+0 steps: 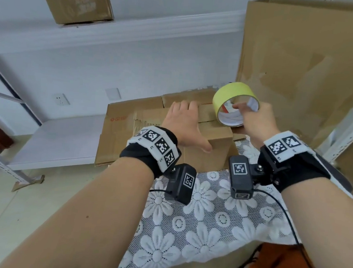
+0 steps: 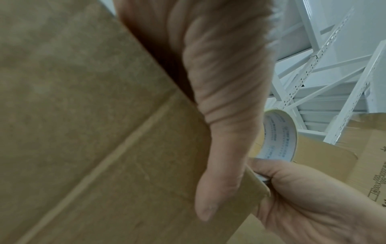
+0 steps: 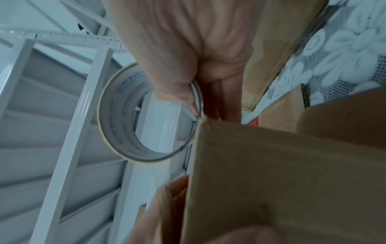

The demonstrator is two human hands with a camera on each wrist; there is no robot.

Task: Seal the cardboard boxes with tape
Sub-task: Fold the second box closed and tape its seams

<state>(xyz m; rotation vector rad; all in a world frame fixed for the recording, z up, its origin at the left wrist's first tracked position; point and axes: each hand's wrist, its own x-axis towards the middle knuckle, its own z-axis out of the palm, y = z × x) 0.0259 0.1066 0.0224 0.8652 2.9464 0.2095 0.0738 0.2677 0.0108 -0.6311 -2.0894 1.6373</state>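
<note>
**Sam:** What is my left hand (image 1: 184, 121) doing?

**Me:** I see it lying flat on top of the small box (image 1: 209, 142). The fingers are straight and spread out. The thumb sticks out over the front side of the box. It is pressing, not grabbing.

**Sam:** And the right hand (image 1: 257, 121)?

**Me:** I see it holding the tape roll (image 1: 235, 102). The thumb is hooked inside the ring and the fingers curl round the outside, so it has a firm hold. In the right wrist view the thumb sits on the inner edge of the roll.

**Sam:** Where is the roll?

**Me:** It is at the far right corner of the small box, standing on its edge and tipped a bit. The outside is yellow and the inside is white with small print. I cannot tell if any tape is stuck to the box yet.

**Sam:** Where is the box?

**Me:** It sits on a white lace cloth (image 1: 207, 216) with flowers. Flat cardboard (image 1: 118, 133) lies just behind it and to the left. A big cardboard sheet (image 1: 304, 59) stands at the right. Another box (image 1: 79, 5) sits up on a white shelf (image 1: 116, 34), well apart from the hands.

**Sam:** Are the flaps down?

**Me:** Yes, under my left hand they look closed.
</note>
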